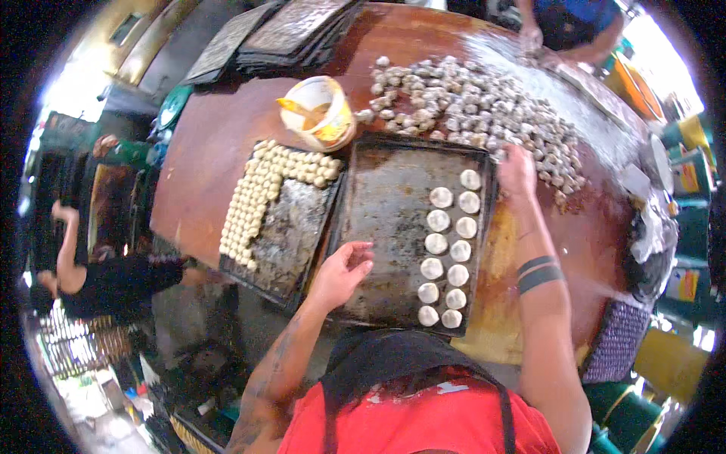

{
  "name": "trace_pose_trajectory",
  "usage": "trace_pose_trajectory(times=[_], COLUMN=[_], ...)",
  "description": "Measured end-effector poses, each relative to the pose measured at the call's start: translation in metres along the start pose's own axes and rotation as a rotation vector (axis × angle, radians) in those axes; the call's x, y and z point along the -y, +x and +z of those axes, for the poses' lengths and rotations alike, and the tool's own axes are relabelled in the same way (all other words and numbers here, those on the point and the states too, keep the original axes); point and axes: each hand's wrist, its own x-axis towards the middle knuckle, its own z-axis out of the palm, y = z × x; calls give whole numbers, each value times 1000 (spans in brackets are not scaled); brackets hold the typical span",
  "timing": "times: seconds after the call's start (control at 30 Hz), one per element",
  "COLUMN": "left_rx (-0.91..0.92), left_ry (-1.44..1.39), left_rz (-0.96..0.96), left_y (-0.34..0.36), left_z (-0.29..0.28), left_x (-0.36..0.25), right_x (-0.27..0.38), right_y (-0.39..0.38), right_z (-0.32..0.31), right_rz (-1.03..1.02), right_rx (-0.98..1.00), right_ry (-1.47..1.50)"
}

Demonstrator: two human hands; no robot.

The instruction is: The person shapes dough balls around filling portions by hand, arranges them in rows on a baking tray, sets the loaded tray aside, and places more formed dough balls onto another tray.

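My left hand (344,276) hovers over the near left side of a dark, worn baking tray (378,204). Its thumb stands apart from the fingers, and nothing is in it. Flattened pale dough rounds (436,243) lie in two rows along the tray's right side. Beyond the tray's far right corner, my right hand (517,172) reaches the near edge of a heap of floury, greyish balls (484,106). Its fingers are bent together, and whatever they hold is hidden. To the left, a second tray (291,227) carries many small cream dough balls (253,200) in close rows.
A white bucket (314,113) with yellow smears stands behind the trays. Stacked dark trays (295,34) sit at the table's far left. Across the table, another person's hand (532,38) is near spread flour (522,57). Another person (106,284) is at the left.
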Motion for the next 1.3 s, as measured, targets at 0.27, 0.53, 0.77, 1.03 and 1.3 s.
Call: trace_pose_trajectory(times=[0.27,0.53,0.77,1.03,1.3], left_rx=[-483,-950,-793,-14,132], left_ry=[528,1104,461,-782,-760], left_rz=[60,232,-31,19,75], left_y=[37,84,105,25,-19], left_z=[-127,-227,-202,29,64], left_x=[66,114,75,-5,-36], right_x=[-107,-129,-138,176,192], right_y=[-108,-233,-255,-255,-266], right_z=[-24,-90,-103,-83,-84], right_rz=[-78,422,516,-43,-551], right_rx=[139,157,-47,256,17], right_ry=[-68,406,867,786,239])
